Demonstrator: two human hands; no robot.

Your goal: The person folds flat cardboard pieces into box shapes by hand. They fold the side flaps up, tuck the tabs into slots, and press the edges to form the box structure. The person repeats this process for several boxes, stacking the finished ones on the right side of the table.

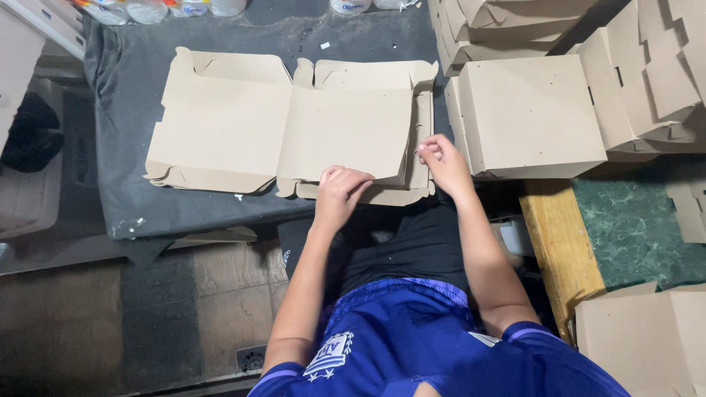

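1. A flat cardboard box blank [346, 129] is shown lying on the dark grey bench [132, 88], on top of a stack of like blanks whose left halves [220, 121] are spread open beside it.
2. The left hand [340, 192] is laid on the near edge of the blank, fingers curled downward over the front flap; the fingers are partly closed, and the edge appears to be pressed rather than gripped.
3. The right hand [441, 160] is set at the blank's right edge, fingertips bent onto the side flap; whether the flap is pinched or merely touched cannot be told.
4. The step in hand is judged to be the raising of the front and side flaps. It would be done best if each flap were bent exactly along its scored line, the panel being held flat against the stack so that only the top blank is lifted.
5. The corner tabs should be kept free and uncreased, since they are probably needed to lock the walls.
6. A finished closed box [533, 114] is seen just to the right of the blank, with further folded boxes [500, 29] stacked behind it and loose cut pieces [662, 66] at the far right.
7. A wooden plank [559, 242] is visible beside the right forearm.
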